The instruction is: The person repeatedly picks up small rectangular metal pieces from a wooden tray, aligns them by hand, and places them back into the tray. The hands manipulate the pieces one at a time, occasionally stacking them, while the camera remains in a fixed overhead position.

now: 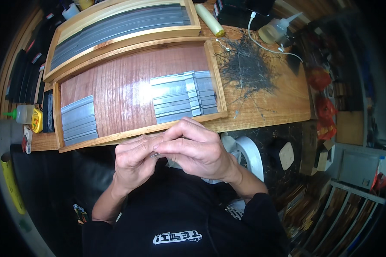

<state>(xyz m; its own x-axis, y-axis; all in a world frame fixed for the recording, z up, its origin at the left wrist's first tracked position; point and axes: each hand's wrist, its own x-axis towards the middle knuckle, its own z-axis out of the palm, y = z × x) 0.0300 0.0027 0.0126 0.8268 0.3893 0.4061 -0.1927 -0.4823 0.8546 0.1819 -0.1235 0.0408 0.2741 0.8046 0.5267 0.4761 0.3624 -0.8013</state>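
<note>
Thin grey piece (157, 155) near frame centre; left hand (135, 155) and right hand (198, 147) meet, fingertips pinched around it; light, even pressure should avoid bending it.

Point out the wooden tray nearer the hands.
The front tray, its brown bottom showing between two groups of grey strips; the rear tray lies farther.

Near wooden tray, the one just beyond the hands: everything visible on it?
The near tray is shallow and rectangular, with a low pale-wood rim and a reddish-brown, wood-grained floor catching bright glare. Grey, metal-looking strips lie in it in two groups, left and right, with bare floor between. It sits on the wooden table, close to a second tray behind. The right hand overlaps its near rim in view; contact is unclear.
</note>
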